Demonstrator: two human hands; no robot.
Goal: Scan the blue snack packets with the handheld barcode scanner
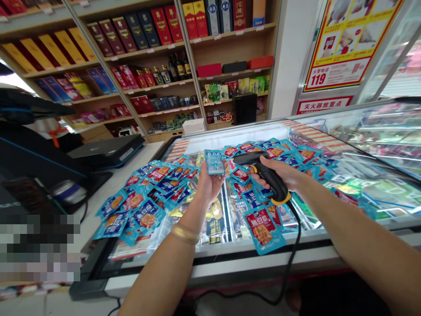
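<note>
My left hand [211,184] holds up a small blue snack packet [214,162], its printed back facing me. In my right hand [279,171] is a black and yellow barcode scanner [271,177], fingers wrapped round the grip and its head pointing left toward the packet. Beneath both hands, on a glass-topped freezer [226,239], lie many similar packets. One heap of packets [148,215] spreads at the left, another pile [279,149] at the right and behind the scanner. A single red and blue packet [264,230] lies near the front edge, below the scanner.
The scanner's black cable [294,254] hangs over the freezer's front edge. Left stands a counter with a black checkout device [108,151]. Behind are shelves [151,48] of boxes and bottles, with a white box [194,126] low down. Goods show through the freezer's glass.
</note>
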